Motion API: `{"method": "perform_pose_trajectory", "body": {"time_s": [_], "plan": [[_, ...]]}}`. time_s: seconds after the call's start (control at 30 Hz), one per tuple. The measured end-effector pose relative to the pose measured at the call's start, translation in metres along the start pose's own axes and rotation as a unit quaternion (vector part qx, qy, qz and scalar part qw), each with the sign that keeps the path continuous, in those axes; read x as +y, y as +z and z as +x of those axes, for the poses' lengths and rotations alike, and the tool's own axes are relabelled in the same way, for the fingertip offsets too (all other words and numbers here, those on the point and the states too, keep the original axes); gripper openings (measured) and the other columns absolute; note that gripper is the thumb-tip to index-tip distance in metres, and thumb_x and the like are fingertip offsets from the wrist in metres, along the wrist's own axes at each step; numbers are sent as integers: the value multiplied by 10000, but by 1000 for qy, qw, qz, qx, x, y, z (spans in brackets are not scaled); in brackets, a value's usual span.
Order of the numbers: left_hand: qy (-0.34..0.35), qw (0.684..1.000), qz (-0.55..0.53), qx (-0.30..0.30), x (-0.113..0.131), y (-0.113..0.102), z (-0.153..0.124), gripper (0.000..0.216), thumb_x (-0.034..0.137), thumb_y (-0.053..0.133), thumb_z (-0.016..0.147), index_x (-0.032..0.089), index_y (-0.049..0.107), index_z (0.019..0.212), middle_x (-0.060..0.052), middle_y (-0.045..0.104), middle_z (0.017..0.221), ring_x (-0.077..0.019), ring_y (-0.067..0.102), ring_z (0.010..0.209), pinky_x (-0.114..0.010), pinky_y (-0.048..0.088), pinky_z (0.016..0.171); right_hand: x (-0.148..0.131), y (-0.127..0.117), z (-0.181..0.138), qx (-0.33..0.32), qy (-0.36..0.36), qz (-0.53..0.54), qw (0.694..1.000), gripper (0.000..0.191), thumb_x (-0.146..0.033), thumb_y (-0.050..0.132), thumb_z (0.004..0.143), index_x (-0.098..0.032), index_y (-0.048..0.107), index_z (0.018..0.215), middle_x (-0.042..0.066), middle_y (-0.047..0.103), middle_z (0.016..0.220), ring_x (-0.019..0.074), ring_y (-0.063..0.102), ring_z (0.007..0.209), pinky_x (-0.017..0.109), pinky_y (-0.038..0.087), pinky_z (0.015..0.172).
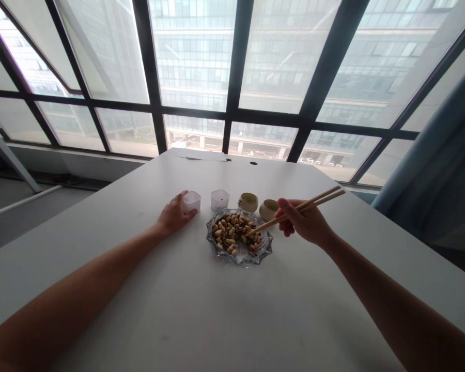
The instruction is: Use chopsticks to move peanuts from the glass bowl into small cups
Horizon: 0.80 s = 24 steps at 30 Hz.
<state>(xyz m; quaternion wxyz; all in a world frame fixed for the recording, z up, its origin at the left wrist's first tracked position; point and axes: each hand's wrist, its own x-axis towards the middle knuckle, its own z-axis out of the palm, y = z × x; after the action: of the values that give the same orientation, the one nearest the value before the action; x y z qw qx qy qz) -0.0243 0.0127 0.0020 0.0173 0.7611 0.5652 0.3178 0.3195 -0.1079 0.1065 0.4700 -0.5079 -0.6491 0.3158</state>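
Observation:
My right hand (pixel 300 219) is closed around a pair of wooden chopsticks (pixel 272 222). Their tips reach down among the nuts (pixel 232 227), which look like peanuts and pistachios, in a scalloped glass dish (pixel 220 254). Whether a nut is pinched between the tips I cannot tell. At the left, my left hand (pixel 176 212) grips a small translucent white cup (pixel 192 201) from its left side, thumb at the front. A second white cup (pixel 220 199) stands just behind the dish, with something small and dark in it.
Right of the white cups are two small beige cups: one (pixel 248 202) with dark markings, the other (pixel 268 209) partly behind my right hand. All stand on a white table (pixel 201 310). Beyond its far end are large windows (pixel 194 57); a blue curtain (pixel 437 134) hangs at the right.

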Motion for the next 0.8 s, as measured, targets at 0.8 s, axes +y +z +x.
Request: {"method": "perform_pose_trajectory", "body": {"time_s": [0.8], "plan": [[0,1000,12,-7,4,-3,-1,702,406,634,821,194,375,1438,-152,537,1429,-328,558,1259,-469,460,1042,-3,-12,0,-57,44,-47,996,676,-811,644,667,-142,641,573,35,603,406,105,542,303,182,413,302]]}}
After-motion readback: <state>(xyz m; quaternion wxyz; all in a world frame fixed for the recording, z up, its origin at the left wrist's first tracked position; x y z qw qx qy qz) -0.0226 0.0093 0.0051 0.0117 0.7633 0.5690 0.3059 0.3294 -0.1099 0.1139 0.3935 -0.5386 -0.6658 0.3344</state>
